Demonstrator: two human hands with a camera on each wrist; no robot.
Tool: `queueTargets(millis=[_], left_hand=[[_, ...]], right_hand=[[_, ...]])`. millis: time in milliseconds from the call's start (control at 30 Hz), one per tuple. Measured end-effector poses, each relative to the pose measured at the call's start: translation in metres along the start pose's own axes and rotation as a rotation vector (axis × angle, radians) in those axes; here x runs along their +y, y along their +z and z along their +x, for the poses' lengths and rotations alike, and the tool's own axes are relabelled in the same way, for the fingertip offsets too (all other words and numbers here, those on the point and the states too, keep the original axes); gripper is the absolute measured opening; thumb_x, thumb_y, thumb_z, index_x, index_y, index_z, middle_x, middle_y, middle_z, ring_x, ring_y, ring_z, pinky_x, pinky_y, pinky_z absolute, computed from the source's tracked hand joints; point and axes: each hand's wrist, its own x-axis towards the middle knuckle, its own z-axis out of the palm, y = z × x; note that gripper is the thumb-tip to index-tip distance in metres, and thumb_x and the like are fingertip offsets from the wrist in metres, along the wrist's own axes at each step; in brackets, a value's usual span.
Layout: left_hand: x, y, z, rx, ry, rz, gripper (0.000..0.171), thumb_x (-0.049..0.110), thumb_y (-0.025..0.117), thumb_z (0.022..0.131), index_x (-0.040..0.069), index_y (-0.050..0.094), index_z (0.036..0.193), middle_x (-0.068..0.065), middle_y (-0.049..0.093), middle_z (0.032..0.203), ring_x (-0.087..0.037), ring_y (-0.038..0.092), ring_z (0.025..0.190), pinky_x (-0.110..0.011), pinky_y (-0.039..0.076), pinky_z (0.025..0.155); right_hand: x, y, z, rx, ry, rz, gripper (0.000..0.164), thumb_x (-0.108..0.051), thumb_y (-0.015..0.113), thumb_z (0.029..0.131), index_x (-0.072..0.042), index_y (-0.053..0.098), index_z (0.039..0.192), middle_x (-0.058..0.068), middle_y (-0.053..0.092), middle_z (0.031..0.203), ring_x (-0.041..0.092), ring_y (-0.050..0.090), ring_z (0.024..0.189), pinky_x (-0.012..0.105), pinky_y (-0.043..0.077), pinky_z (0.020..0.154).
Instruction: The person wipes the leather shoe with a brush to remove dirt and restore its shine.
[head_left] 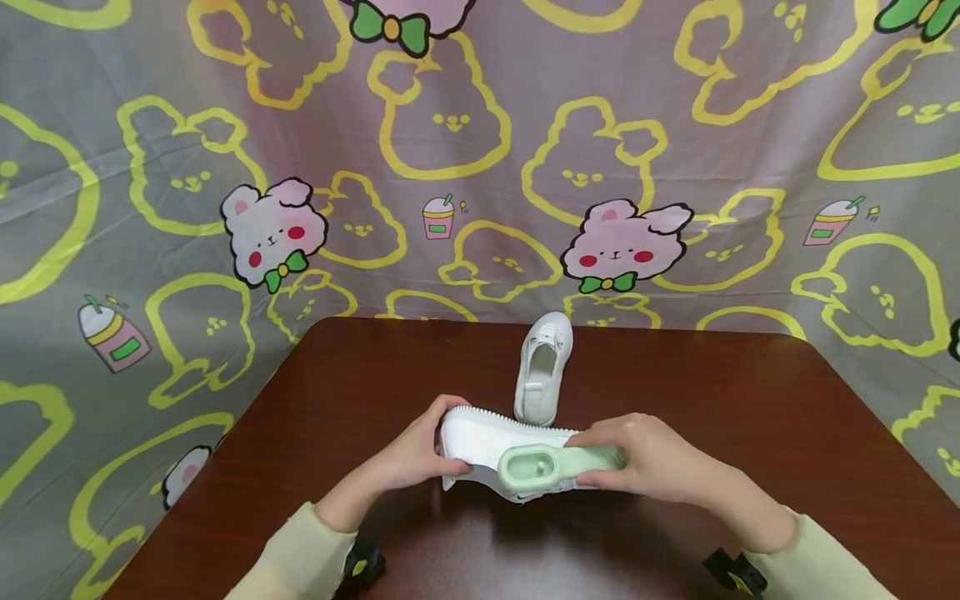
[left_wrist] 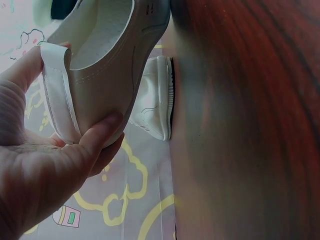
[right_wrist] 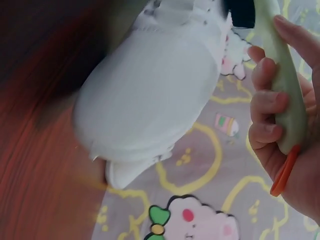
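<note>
A white shoe [head_left: 474, 440] is held up on its side over the table, its ridged sole edge facing away. My left hand [head_left: 416, 450] grips it by the heel, where the left wrist view shows a stitched heel strip [left_wrist: 61, 95]. My right hand [head_left: 660, 458] holds a pale green brush [head_left: 558, 467] along the shoe's side. In the right wrist view, fingers curl round the brush handle [right_wrist: 291, 117], which ends in an orange loop [right_wrist: 285, 172]. The dark bristles [right_wrist: 242, 14] show only partly; whether they touch the shoe I cannot tell.
A second white shoe [head_left: 553, 333] stands upright behind, toe toward the back edge of the dark red-brown table [head_left: 405, 367]. A grey curtain [head_left: 517, 100] with cartoon prints hangs behind and beside the table.
</note>
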Motion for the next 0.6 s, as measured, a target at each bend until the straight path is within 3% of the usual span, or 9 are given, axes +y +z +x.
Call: queueTargets(millis=[167, 267, 367, 500, 600], left_hand=[[-0.002, 0.001, 0.0, 0.002, 0.009, 0.01, 0.07, 0.011, 0.082, 0.073, 0.006, 0.041, 0.129, -0.009, 0.052, 0.118, -0.024, 0.052, 0.102, -0.036, 0.045, 0.084], [-0.002, 0.002, 0.0, -0.003, 0.004, 0.002, 0.07, 0.011, 0.082, 0.074, 0.006, 0.04, 0.13, -0.009, 0.052, 0.118, -0.024, 0.052, 0.102, -0.037, 0.045, 0.084], [0.0, 0.001, 0.0, -0.001, -0.001, 0.002, 0.07, 0.011, 0.082, 0.074, 0.006, 0.041, 0.13, -0.009, 0.052, 0.118, -0.024, 0.052, 0.102, -0.037, 0.045, 0.084], [0.001, 0.0, 0.001, 0.005, 0.002, -0.014, 0.069, 0.01, 0.082, 0.073, 0.006, 0.041, 0.129, -0.009, 0.053, 0.118, -0.024, 0.052, 0.102, -0.038, 0.045, 0.084], [0.001, 0.0, 0.002, 0.002, -0.001, -0.028, 0.069, 0.01, 0.082, 0.073, 0.007, 0.041, 0.129, -0.008, 0.053, 0.118, -0.024, 0.052, 0.103, -0.038, 0.045, 0.085]], right_hand=[[0.015, -0.005, 0.001, 0.064, 0.176, -0.01, 0.031, -0.04, 0.073, 0.086, -0.022, 0.072, 0.11, -0.015, 0.068, 0.1, 0.002, 0.059, 0.082, 0.028, 0.049, 0.07], [0.019, -0.007, -0.001, 0.106, 0.231, -0.026, 0.03, -0.04, 0.074, 0.085, -0.022, 0.073, 0.11, -0.013, 0.068, 0.099, 0.003, 0.058, 0.082, 0.029, 0.049, 0.07], [0.014, -0.006, -0.002, 0.106, 0.167, -0.012, 0.03, -0.037, 0.076, 0.084, -0.022, 0.072, 0.11, -0.015, 0.068, 0.098, 0.002, 0.057, 0.079, 0.028, 0.049, 0.067], [0.001, -0.002, 0.0, 0.038, -0.007, 0.005, 0.026, -0.036, 0.075, 0.085, -0.025, 0.072, 0.108, -0.02, 0.065, 0.095, -0.001, 0.055, 0.075, 0.022, 0.046, 0.063], [0.0, 0.0, 0.003, -0.01, -0.061, -0.017, 0.026, -0.04, 0.073, 0.086, -0.025, 0.072, 0.107, -0.02, 0.064, 0.095, -0.002, 0.055, 0.076, 0.021, 0.046, 0.063]])
